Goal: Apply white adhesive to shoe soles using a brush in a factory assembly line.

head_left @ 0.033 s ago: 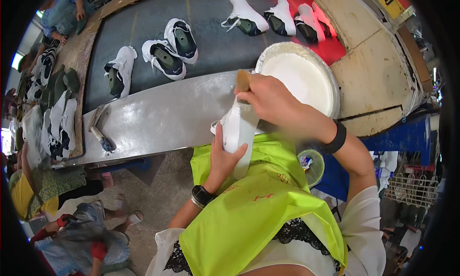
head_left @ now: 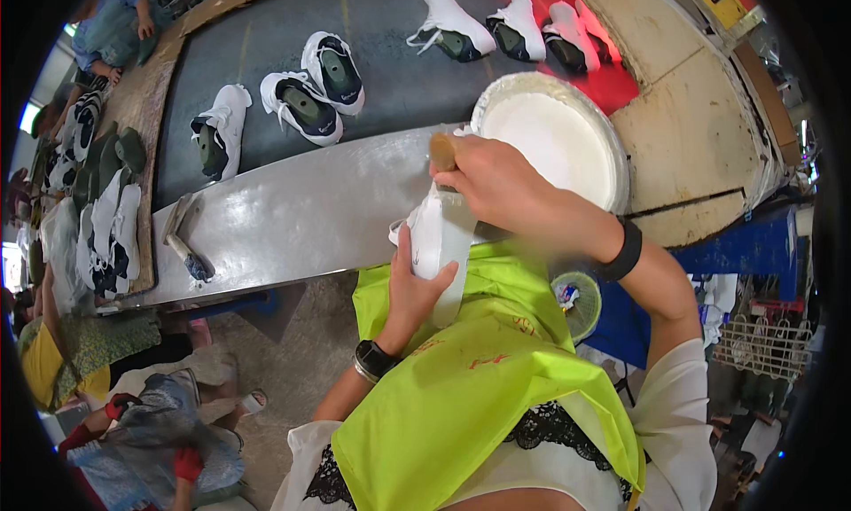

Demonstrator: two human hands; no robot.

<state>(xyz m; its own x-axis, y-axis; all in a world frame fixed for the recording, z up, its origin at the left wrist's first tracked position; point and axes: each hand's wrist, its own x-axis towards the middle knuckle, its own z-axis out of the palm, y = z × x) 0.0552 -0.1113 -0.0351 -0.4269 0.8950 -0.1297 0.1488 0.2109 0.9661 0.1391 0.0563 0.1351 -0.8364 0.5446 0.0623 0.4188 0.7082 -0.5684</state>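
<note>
My left hand (head_left: 415, 289) grips a white shoe (head_left: 429, 236) from below, with its pale sole facing right. In my right hand (head_left: 495, 179) is a brush whose tan wooden handle (head_left: 442, 150) sticks up past the fingers. The brush's lower end meets the upper end of the shoe's sole; its bristles are mostly hidden. Close behind my right hand stands a round tub (head_left: 486, 103) of white liquid. The shoe is above my lap, against the near edge of a metal ledge (head_left: 301, 210).
White shoes (head_left: 308, 108) stand on a dark conveyor belt (head_left: 266, 41), several under red light at right. A hammer-like tool (head_left: 184, 241) lies on the ledge's left end. A green basket (head_left: 576, 307) is below right. Other people sit at left, one with red gloves (head_left: 186, 464).
The brush and my right hand have shifted very slightly left along with the view. At lower left, the co-worker's red-gloved hands have moved a little. Both my grips are unchanged.
</note>
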